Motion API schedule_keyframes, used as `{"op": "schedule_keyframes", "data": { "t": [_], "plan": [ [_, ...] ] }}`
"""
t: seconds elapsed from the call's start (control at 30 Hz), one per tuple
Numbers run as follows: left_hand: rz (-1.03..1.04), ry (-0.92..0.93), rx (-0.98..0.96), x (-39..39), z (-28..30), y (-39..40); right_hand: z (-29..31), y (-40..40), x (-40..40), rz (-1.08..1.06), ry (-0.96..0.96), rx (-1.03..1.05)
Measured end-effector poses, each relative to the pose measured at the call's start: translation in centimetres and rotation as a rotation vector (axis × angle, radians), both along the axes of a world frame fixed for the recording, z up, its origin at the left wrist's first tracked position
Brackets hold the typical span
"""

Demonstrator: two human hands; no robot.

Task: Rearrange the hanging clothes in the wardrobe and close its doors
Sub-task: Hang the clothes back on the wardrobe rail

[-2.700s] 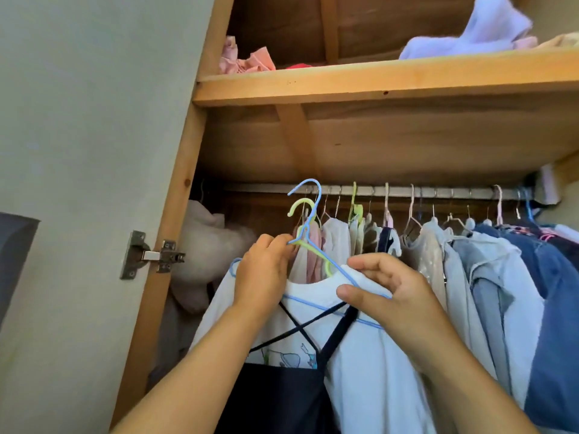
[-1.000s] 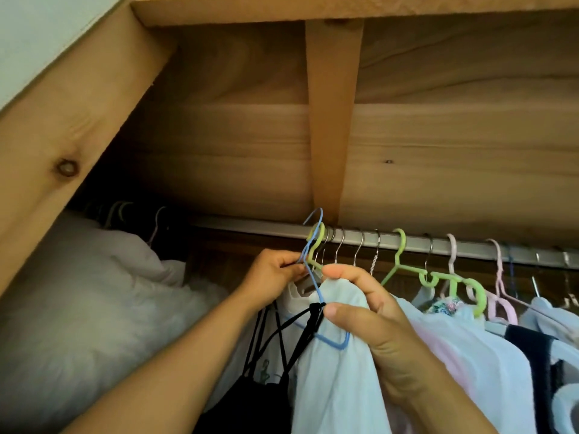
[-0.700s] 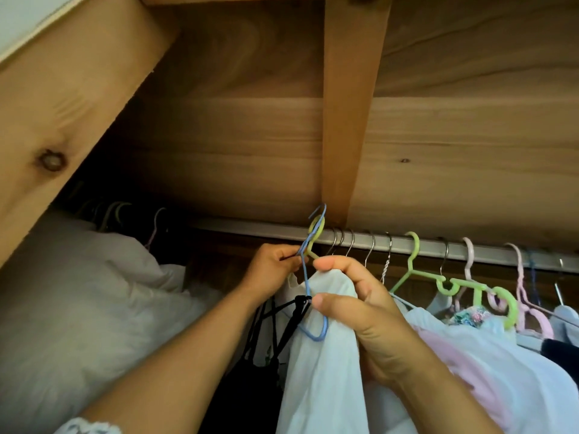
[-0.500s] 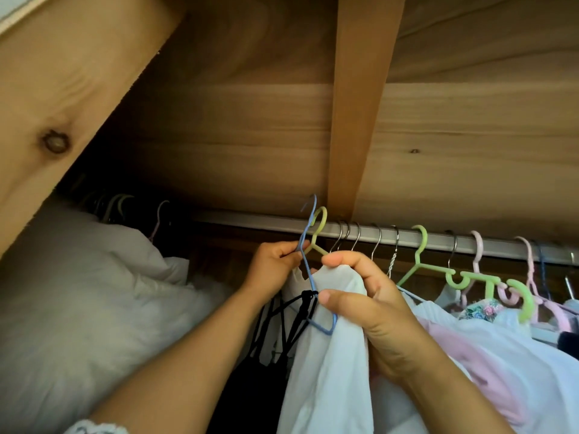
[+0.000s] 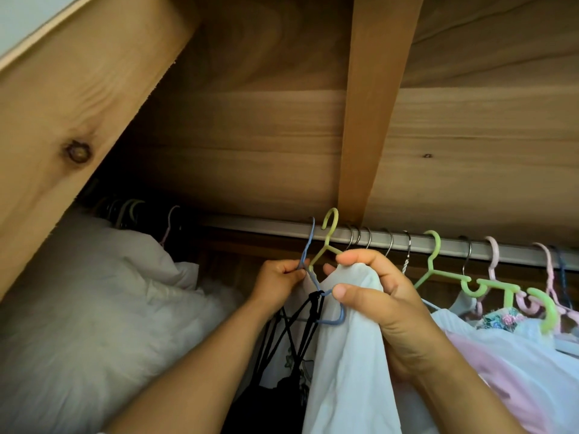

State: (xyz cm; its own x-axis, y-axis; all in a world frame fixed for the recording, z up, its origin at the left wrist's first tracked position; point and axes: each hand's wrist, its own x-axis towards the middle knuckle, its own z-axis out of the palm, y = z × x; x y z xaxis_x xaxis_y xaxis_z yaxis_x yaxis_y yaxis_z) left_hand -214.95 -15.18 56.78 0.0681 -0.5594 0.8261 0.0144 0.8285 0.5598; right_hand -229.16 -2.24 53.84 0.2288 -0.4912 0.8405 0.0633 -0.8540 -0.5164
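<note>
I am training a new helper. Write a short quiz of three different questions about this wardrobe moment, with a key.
1. True or false: the blue hanger has its hook over the rail.
2. Which hand pinches the blue hanger just below its hook?
A. left hand
B. right hand
C. neither
3. Fill in: the right hand has its grip on a ____ garment.

Key
1. True.
2. A.
3. White; the fingers curl round its bunched top, beside the black straps hung on the blue hanger.
</note>
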Motion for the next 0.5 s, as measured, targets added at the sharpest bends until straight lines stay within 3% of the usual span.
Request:
{"op": "schedule_keyframes", "data": {
  "t": [0.5],
  "plan": [
    [-0.003,0.052,-0.120,-0.9,-1.2,-0.4,1.1,-0.8,-0.5,0.004,-0.101,0.035]
  ]
}}
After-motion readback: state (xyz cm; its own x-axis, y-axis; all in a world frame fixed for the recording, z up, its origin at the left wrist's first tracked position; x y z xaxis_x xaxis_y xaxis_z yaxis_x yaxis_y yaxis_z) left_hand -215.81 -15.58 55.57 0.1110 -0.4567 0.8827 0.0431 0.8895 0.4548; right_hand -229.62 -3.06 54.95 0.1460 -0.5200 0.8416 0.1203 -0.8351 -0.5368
